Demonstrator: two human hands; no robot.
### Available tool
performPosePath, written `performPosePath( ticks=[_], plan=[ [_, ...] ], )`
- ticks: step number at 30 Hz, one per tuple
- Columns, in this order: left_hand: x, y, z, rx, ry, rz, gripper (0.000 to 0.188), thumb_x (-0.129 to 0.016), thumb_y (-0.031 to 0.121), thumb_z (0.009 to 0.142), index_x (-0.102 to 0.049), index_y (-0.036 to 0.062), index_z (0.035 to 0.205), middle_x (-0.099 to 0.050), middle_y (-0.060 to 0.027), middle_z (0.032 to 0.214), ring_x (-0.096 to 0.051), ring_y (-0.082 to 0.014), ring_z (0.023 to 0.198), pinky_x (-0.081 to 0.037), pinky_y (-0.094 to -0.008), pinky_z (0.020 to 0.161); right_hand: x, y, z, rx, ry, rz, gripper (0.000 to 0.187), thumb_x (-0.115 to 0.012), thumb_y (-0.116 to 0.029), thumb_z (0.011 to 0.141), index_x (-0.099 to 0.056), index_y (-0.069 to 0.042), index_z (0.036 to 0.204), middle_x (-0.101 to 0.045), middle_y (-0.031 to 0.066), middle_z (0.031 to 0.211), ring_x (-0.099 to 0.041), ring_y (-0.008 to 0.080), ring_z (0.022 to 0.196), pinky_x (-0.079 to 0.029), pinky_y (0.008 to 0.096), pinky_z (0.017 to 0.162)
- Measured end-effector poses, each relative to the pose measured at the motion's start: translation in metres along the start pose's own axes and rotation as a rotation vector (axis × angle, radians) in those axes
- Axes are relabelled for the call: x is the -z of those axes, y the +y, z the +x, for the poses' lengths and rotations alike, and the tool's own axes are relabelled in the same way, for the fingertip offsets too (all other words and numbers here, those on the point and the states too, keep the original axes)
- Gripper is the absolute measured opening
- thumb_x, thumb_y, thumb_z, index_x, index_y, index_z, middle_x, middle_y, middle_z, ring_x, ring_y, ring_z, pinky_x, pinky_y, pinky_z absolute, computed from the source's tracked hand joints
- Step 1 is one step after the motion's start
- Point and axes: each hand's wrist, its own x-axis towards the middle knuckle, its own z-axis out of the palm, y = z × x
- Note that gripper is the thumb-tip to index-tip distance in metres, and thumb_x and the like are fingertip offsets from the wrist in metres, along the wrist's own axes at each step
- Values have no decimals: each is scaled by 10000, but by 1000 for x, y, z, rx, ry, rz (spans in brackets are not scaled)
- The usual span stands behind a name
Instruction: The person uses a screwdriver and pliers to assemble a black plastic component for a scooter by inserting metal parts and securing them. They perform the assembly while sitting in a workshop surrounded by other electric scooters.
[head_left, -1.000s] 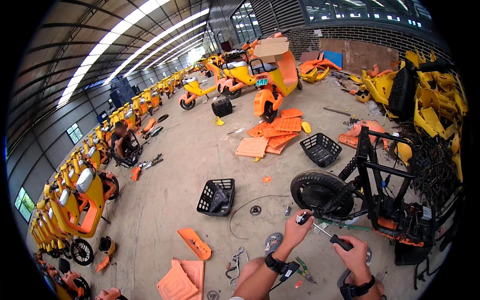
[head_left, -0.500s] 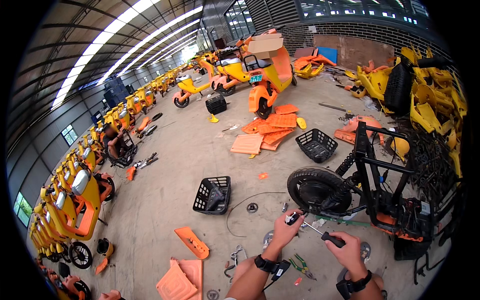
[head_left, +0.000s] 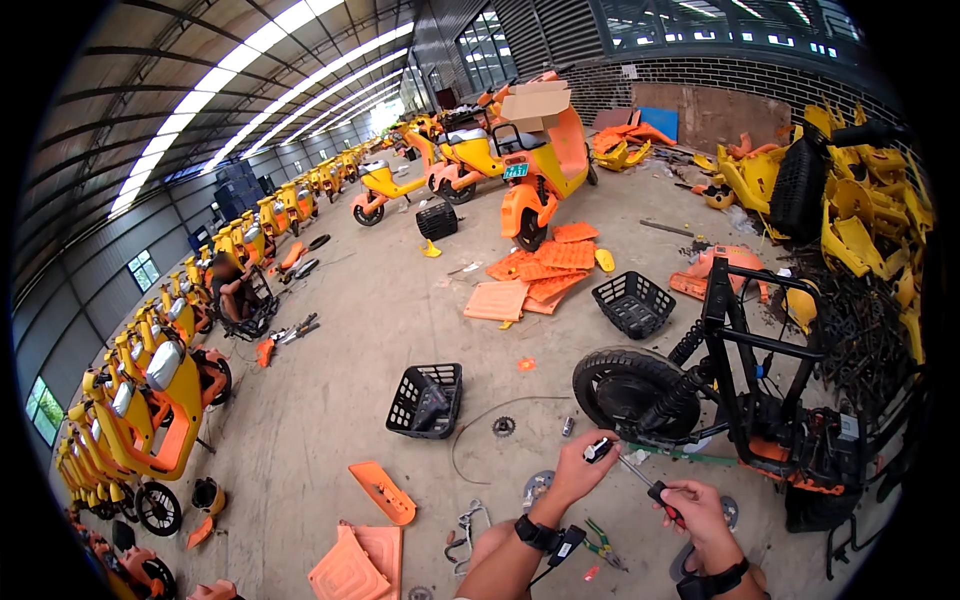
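My right hand [head_left: 700,510] grips a screwdriver [head_left: 637,474] by its black and red handle. The metal shaft points up and left toward my left hand [head_left: 573,476]. Those left fingers are closed on a small black part with a pale piece [head_left: 599,450]; its exact kind is not clear. The screwdriver's tip is beside this part, and I cannot tell whether they touch. Just beyond both hands lies the black scooter frame [head_left: 742,345] on its side, its rear wheel [head_left: 632,392] nearest to my left hand. Pliers with green handles [head_left: 604,545] rest on the floor below my hands.
Black baskets [head_left: 425,400] [head_left: 634,304] stand on the floor ahead. Orange panels [head_left: 540,272] are stacked farther off, and an orange tray-like piece [head_left: 381,493] lies at the left. Yellow scooters [head_left: 150,400] line the left side, where another person [head_left: 232,287] sits. Yellow covers [head_left: 850,205] heap at the right.
The screwdriver's handle has swung lower and slants more steeply, with my right fingers shifted on it. My left hand still holds the small part. The whole view has tilted slightly.
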Motion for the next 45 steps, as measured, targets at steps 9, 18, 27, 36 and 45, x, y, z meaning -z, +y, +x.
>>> performPosePath(
  ticks=[9,18,27,36,45],
  plan=[
    [1,-22,-5,54,32,178,237,-734,200,834,-674,50,1007,-684,-129,901,-657,-246,808,-516,-333,742,-27,7,-4,749,269,-784,270,-791,-123,731,-703,-5,957,-716,141,878,-702,239,739,-556,315,682],
    [18,-6,-6,-21,100,56,186,-723,159,850,-662,35,974,-657,-95,855,-632,-197,767,-499,-302,717,-22,-6,10,-177,-97,175,271,-679,-89,891,-611,59,1108,-702,156,845,-633,151,552,-419,247,402],
    [20,9,-5,282,99,-105,201,-640,189,935,-666,-8,964,-661,-51,834,-591,-109,768,-483,-278,709,-39,-3,-1,715,216,-654,273,-791,-123,742,-713,-24,984,-721,135,877,-715,230,778,-557,309,720],
    [21,-1,1,213,233,-574,574,-351,469,1022,-583,-53,1091,-634,-150,795,-654,-264,722,-559,-385,688,-29,-3,-1,827,238,-624,274,-789,-152,753,-717,-33,990,-721,128,902,-711,273,791,-556,324,705],
    [8,9,3,179,247,-569,541,-373,458,1013,-582,-34,1098,-631,-158,789,-637,-253,697,-544,-360,675,-20,-7,-11,826,251,-636,271,-780,-165,762,-722,-43,997,-727,116,925,-713,260,780,-563,318,695]
  ],
)
